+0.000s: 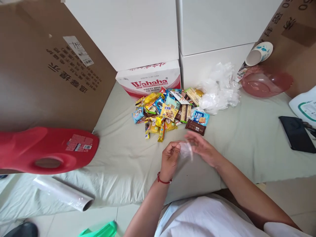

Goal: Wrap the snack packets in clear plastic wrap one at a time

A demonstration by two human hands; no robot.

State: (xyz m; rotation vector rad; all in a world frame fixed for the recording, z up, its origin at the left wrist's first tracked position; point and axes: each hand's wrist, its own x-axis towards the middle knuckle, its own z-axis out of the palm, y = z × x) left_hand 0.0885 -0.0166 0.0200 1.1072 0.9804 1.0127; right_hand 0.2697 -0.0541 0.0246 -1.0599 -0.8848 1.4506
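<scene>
1. the left hand (170, 158), a red bracelet (164, 179) at its wrist, has its grip pinched on a see-through plastic bag (185, 150), thumb against fingers; film this light probably needs one firm hold to keep from slipping.
2. the right hand (203, 149) is just beside the bag's other side, fingers stretched and blurred; whether its grip has any of the plastic, i cannot tell.
3. the bag is in front of the body, above the pale green cloth (118, 158) and on the near side of a heap of snack packets (169, 111), likely so that both are within easy reach.
4. the packets overlap loosely, so lower ones are partly covered. a wad of thin plastic (219, 89) lies just beside them, perhaps to be close without mixing in.
5. behind the heap, a red-and-white box (150, 79) and a white cabinet (123, 29) block the back.
6. to the left lie a red jug (56, 140) and a roll of film (61, 192), near a cardboard panel (37, 82).
7. to the right are a translucent red bowl (266, 84), a tilted paper cup (259, 54), a white bottle (302, 103) and a black phone (296, 134), all well apart from the hands.
</scene>
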